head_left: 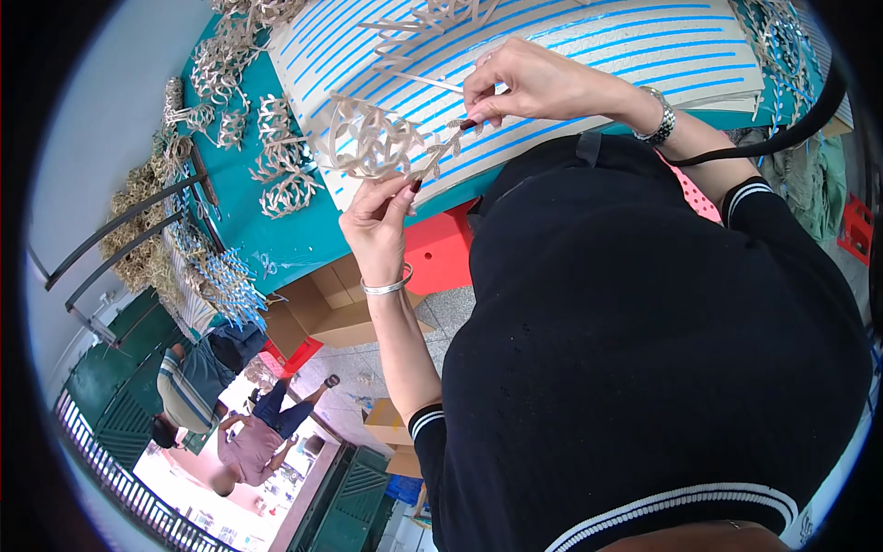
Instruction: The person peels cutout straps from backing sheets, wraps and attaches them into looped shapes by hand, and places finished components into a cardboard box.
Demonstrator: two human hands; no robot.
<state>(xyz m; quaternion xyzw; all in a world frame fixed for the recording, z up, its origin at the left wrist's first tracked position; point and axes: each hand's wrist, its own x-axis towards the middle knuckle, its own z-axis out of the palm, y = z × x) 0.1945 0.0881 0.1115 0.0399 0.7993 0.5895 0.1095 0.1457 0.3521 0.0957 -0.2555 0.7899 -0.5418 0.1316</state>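
Pinched at both ends, a leaf-edged beige strip [440,156] spans my left hand [377,219] and right hand [522,85] over the blue-striped sheets [635,44]; a light, even pull should spare it tearing. My left fingers point up from the sheets' near edge; my right wrist enters from their right.

Room to pass over striped sheet [662,51], upper right. In the way: pale leafy cluster [372,147] upper middle, leafy bunches [276,166] upper left, black cord [809,123] right.
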